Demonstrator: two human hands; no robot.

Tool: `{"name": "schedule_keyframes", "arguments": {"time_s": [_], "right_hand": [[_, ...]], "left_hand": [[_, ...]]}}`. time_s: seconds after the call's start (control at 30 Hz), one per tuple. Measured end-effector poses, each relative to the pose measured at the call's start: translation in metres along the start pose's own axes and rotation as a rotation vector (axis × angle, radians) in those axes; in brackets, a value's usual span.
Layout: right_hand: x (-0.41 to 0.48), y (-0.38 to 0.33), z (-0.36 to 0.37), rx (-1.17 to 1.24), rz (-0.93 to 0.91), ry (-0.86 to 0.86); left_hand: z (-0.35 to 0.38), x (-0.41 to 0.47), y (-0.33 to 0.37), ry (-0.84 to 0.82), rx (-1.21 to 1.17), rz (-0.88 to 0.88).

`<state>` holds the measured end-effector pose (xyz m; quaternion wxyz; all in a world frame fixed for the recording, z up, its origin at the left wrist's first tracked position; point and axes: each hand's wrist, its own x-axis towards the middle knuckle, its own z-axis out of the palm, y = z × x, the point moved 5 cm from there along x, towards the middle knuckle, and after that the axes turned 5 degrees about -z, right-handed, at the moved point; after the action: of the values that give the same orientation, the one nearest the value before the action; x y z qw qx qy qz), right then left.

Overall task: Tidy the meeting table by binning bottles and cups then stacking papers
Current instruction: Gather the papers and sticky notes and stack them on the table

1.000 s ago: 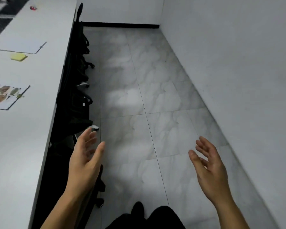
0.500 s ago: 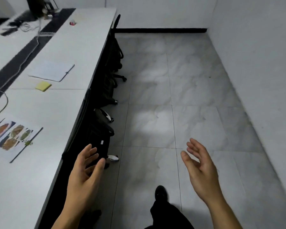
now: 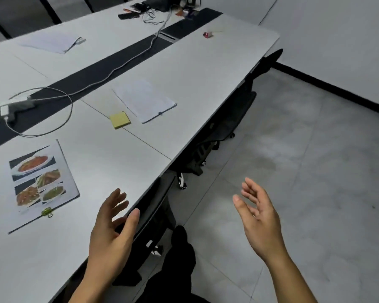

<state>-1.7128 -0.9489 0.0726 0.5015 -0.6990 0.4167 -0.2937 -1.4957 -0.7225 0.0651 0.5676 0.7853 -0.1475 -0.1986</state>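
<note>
Left hand [image 3: 109, 232] hovered over near edge of long white meeting table [image 3: 197, 68]; right hand [image 3: 260, 221] hung over grey tiled floor [image 3: 304, 171], right of table. Clipped printed sheet with food photos [image 3: 38, 182] lay left of left hand. Square yellow sticky-note pad [image 3: 120, 120] lay beyond left hand, clipped white paper stack [image 3: 143, 100] just behind pad. Black office chairs [image 3: 217, 132] stood under table edge, ahead between hands.

food-photo sheet [image 3: 38, 184] flat, near edge (green clip) | white papers [image 3: 143, 100] flat, mid-table | third stack [image 3: 50, 41] far side

table [image 3: 195, 68] matt smooth lt grey | menu sheet [image 3: 42, 182] glossy paper | floor [image 3: 293, 171] polished marble-look tile
</note>
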Motion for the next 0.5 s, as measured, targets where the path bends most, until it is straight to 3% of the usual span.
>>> {"name": "schedule_keyframes", "arguments": {"time_s": [0.3,0.5], "right_hand": [[0.257,-0.012,0.078,-0.092,0.047,-0.217],[0.400,0.020,0.174,-0.261,-0.019,-0.480]], "left_hand": [[0.071,0.240,0.055,0.045,0.170,-0.019],[0.103,0.348,0.015,0.145,0.315,-0.153]]}}
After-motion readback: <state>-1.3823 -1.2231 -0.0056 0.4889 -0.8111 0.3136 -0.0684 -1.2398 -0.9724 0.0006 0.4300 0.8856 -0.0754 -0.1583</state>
